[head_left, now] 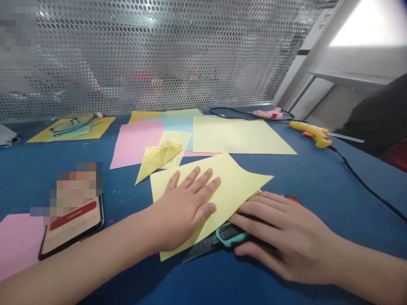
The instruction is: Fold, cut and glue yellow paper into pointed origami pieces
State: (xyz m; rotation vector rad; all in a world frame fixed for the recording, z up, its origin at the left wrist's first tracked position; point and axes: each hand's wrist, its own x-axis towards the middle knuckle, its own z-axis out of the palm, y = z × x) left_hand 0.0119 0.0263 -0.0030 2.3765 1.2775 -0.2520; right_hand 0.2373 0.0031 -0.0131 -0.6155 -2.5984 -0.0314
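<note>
My left hand lies flat on a sheet of light yellow paper, fingers spread. The sheet's right corner curves up off the table. My right hand is laid palm down at the sheet's lower right edge, fingers stretched out and thumb apart. Its fingertips meet the paper edge; whether they go under it I cannot tell. Beneath that hand lie scissors with a green and black handle, largely covered, and a dark pointed blade sticks out to the left. A folded yellow paper piece sits just beyond the sheet.
Pink paper and a pale yellow sheet lie behind. To the right are a yellow glue gun and a pink glue gun with black cords. A phone lies left. A perforated metal panel borders the blue table.
</note>
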